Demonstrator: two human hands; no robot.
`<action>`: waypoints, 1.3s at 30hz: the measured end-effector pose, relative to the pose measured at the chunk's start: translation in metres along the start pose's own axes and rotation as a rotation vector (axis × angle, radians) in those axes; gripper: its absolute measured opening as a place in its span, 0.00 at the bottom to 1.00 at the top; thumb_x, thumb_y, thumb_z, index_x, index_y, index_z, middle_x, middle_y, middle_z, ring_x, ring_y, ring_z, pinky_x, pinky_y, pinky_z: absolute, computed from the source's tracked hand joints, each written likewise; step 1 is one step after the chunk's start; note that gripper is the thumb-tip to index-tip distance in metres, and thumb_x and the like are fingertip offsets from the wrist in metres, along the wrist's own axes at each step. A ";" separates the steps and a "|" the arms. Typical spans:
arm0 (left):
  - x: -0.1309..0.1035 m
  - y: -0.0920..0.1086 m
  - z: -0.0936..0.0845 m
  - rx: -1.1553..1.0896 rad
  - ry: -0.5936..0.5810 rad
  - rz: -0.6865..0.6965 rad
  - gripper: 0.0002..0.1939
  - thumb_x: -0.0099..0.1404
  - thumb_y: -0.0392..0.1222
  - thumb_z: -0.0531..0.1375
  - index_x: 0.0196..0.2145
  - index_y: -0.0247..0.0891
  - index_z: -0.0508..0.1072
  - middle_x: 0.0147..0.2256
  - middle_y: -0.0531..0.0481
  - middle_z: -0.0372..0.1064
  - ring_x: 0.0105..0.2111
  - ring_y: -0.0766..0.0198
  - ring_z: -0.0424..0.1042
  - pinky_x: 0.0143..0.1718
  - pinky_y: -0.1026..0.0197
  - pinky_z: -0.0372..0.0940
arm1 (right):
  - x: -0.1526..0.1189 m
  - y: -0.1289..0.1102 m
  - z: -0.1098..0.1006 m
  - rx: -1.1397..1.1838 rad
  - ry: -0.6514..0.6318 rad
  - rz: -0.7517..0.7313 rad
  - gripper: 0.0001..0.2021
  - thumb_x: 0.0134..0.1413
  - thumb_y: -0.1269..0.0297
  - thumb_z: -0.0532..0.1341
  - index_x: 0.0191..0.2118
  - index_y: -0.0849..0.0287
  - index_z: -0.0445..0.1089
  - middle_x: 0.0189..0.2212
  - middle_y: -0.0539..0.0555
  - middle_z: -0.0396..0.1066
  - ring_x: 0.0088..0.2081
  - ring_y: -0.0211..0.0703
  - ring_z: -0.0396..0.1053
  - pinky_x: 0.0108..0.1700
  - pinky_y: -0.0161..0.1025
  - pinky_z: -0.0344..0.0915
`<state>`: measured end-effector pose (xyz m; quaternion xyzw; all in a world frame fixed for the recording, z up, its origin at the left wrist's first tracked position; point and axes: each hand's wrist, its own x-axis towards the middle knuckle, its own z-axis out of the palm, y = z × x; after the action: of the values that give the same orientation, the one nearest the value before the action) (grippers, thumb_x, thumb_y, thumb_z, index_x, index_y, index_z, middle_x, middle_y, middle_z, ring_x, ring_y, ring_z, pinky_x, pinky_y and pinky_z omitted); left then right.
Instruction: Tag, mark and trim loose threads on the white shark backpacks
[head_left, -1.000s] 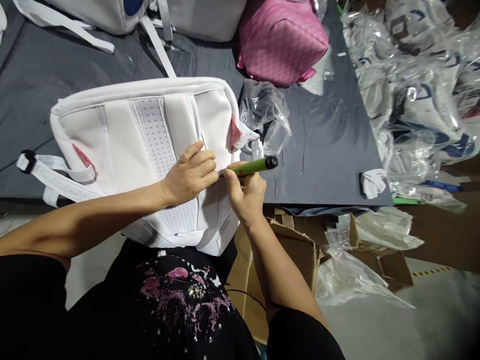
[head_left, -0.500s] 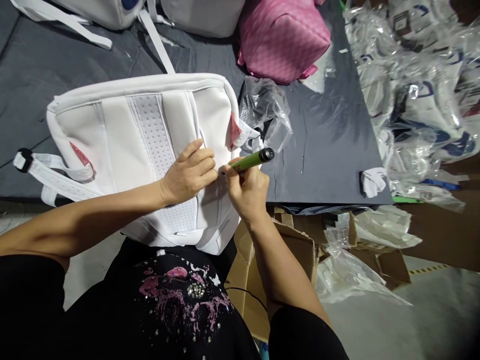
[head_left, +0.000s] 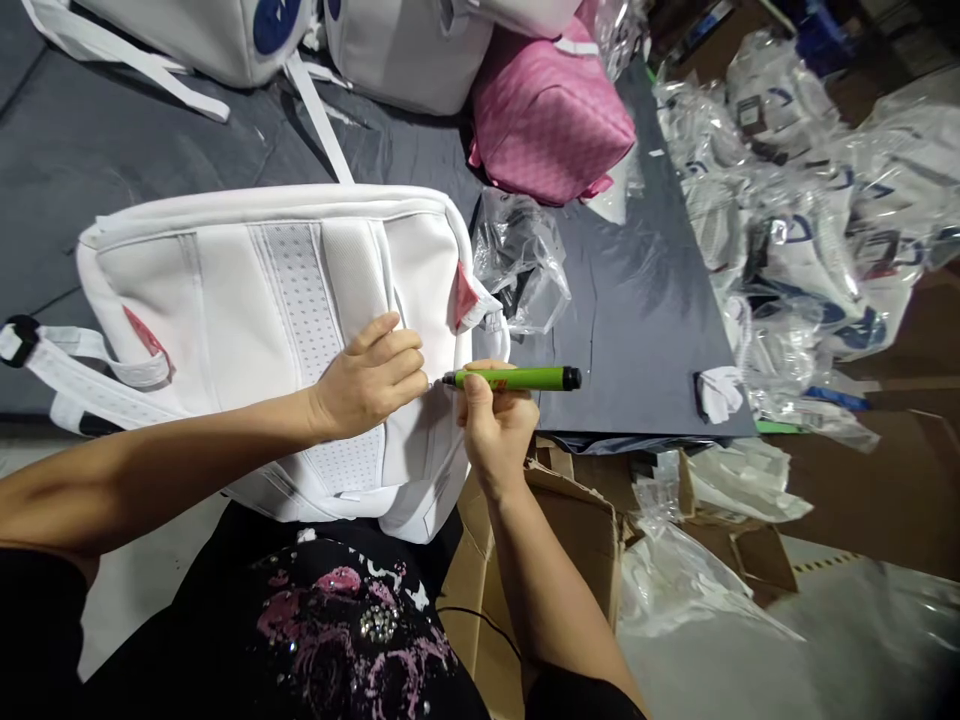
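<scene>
A white backpack (head_left: 247, 300) lies at the table's near edge, its back panel and padded straps facing up. My left hand (head_left: 373, 378) rests on it with curled fingers, gripping the white fabric near a strap. In my right hand (head_left: 496, 428) is a green marker pen (head_left: 529, 378), held close to level. Its dark tip points left at the fabric beside my left fingertips; whether it touches I cannot tell. Red triangular patches (head_left: 465, 295) show at the bag's sides. A crumpled clear plastic bag (head_left: 521, 265) lies just beyond its right side.
A pink checked bag (head_left: 551, 120) and more white bags (head_left: 405, 50) stand at the back of the dark table (head_left: 637, 330). Plastic-wrapped white bags (head_left: 795, 220) are piled at the right. An open cardboard box (head_left: 562, 540) stands below the table's edge, beside clear plastic wrapping (head_left: 667, 580).
The marker has tipped from a steep slant to nearly level, its tip now visible by my left fingers. The whole view has shifted slightly, so the table appears lower.
</scene>
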<state>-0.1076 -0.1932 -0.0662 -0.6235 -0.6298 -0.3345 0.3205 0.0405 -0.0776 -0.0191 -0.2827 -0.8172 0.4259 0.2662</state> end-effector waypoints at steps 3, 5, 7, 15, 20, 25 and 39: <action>0.001 0.000 0.000 0.008 0.003 -0.005 0.05 0.67 0.34 0.58 0.32 0.39 0.69 0.33 0.55 0.69 0.47 0.65 0.68 0.71 0.54 0.44 | 0.001 -0.001 0.002 -0.149 -0.047 -0.113 0.11 0.64 0.55 0.59 0.40 0.59 0.69 0.24 0.49 0.69 0.25 0.38 0.68 0.29 0.37 0.64; 0.001 0.000 -0.001 0.014 0.001 -0.010 0.05 0.67 0.34 0.58 0.32 0.39 0.69 0.33 0.56 0.70 0.47 0.65 0.68 0.71 0.54 0.46 | 0.003 -0.002 0.001 -0.245 -0.042 -0.178 0.10 0.64 0.57 0.59 0.40 0.59 0.69 0.29 0.52 0.72 0.28 0.39 0.70 0.31 0.38 0.66; 0.001 0.000 -0.001 0.014 0.001 -0.014 0.06 0.67 0.33 0.56 0.32 0.40 0.69 0.33 0.57 0.70 0.47 0.66 0.69 0.70 0.54 0.49 | 0.003 -0.004 0.000 -0.255 -0.041 -0.218 0.09 0.64 0.59 0.58 0.41 0.59 0.69 0.32 0.53 0.74 0.28 0.38 0.70 0.32 0.38 0.66; 0.001 0.000 -0.001 0.012 -0.001 -0.025 0.09 0.67 0.31 0.54 0.31 0.41 0.67 0.33 0.57 0.70 0.48 0.66 0.69 0.65 0.55 0.57 | 0.011 -0.015 0.001 -0.412 -0.088 -0.374 0.07 0.64 0.62 0.58 0.37 0.59 0.70 0.32 0.53 0.75 0.27 0.37 0.71 0.28 0.34 0.63; 0.000 0.000 0.000 -0.013 -0.005 -0.025 0.08 0.67 0.29 0.55 0.31 0.39 0.67 0.33 0.56 0.69 0.47 0.64 0.69 0.64 0.54 0.58 | 0.014 -0.016 -0.001 -0.442 -0.100 -0.308 0.09 0.64 0.60 0.58 0.38 0.59 0.70 0.27 0.50 0.73 0.23 0.36 0.67 0.27 0.34 0.62; 0.001 0.000 0.000 0.000 0.001 -0.030 0.09 0.68 0.30 0.53 0.31 0.40 0.67 0.33 0.56 0.69 0.48 0.65 0.68 0.64 0.55 0.58 | 0.013 -0.017 0.003 -0.371 -0.123 -0.290 0.10 0.64 0.59 0.58 0.36 0.58 0.70 0.29 0.51 0.73 0.24 0.36 0.67 0.28 0.34 0.64; 0.001 0.000 0.000 0.010 -0.025 -0.042 0.09 0.69 0.32 0.53 0.31 0.40 0.67 0.33 0.56 0.68 0.48 0.65 0.67 0.65 0.54 0.57 | 0.013 -0.014 0.005 -0.389 -0.107 -0.304 0.10 0.64 0.58 0.57 0.37 0.59 0.70 0.30 0.52 0.75 0.23 0.35 0.67 0.26 0.33 0.62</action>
<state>-0.1072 -0.1923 -0.0651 -0.6125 -0.6487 -0.3300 0.3085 0.0246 -0.0777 -0.0070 -0.1794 -0.9299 0.2299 0.2241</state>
